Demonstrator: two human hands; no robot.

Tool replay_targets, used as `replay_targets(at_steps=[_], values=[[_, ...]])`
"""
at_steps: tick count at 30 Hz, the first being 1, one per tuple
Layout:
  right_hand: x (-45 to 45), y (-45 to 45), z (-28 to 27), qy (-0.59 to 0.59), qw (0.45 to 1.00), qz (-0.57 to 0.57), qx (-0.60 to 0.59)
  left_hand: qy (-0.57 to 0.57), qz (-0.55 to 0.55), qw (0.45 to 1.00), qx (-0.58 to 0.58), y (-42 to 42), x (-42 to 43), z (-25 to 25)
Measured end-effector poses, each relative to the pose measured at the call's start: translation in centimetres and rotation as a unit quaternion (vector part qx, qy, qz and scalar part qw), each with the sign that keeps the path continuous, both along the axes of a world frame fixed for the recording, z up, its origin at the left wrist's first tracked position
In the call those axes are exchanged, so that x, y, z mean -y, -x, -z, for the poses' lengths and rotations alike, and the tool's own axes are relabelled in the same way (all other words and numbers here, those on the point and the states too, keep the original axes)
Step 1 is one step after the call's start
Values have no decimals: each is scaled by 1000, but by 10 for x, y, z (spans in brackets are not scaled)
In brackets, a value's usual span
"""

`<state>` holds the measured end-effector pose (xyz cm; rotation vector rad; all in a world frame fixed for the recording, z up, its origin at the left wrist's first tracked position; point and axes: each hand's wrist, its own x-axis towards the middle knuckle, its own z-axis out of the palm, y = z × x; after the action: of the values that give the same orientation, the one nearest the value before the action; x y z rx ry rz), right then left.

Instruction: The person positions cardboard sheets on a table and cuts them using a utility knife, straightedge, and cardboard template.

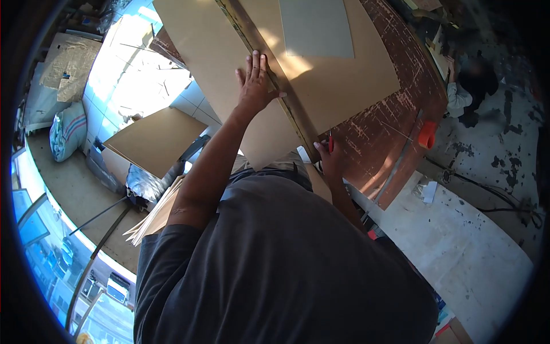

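Observation:
My left hand point(255, 86) lies flat with its fingers spread, pressing on a long, narrow straightedge point(293, 114) and the brown board beside it. The straightedge runs diagonally across a large sheet of brown board point(358, 86). Near its close end, my right hand point(330, 159) is closed around a slim red tool point(330, 143) with a thin dark tip; its exact kind is too small to make out. A grey sheet point(318, 28) rests on the board, right of the straightedge. Under the board is a scratched red-brown tabletop point(366, 137).
An orange ring like a tape roll point(427, 135) sits by the table's right edge. More brown board point(154, 140) and a stack of thin sheets point(154, 213) are at my left. A striped sack point(69, 132) stands farther left. Another person point(475, 86) is at the upper right.

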<state>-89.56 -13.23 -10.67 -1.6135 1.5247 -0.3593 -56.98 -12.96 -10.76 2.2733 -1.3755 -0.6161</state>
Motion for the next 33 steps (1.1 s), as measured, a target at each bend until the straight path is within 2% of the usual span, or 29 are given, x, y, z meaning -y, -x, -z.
replay_targets(at_steps=[4,10,12,16,19,21,33], values=[[5,6,13,-1,1000,12,7,37,-6,999,-8,0,1,10],[7,-1,-6,-34,999,-4,-20,10,-13,1000,0,0,4,11],[7,0,-2,-6,1000,-16,20,11,-12,1000,2,1,4,12],[8,1,4,-24,1000,-12,-6,1,-16,1000,5,0,5,12],[8,-1,-2,-23,999,15,43,5,-18,1000,3,1,4,12],[10,-3,-8,-8,1000,-8,-27,0,-14,1000,8,1,4,10],[14,-6,-12,-34,999,-26,-24,6,-9,1000,19,1,2,12]])
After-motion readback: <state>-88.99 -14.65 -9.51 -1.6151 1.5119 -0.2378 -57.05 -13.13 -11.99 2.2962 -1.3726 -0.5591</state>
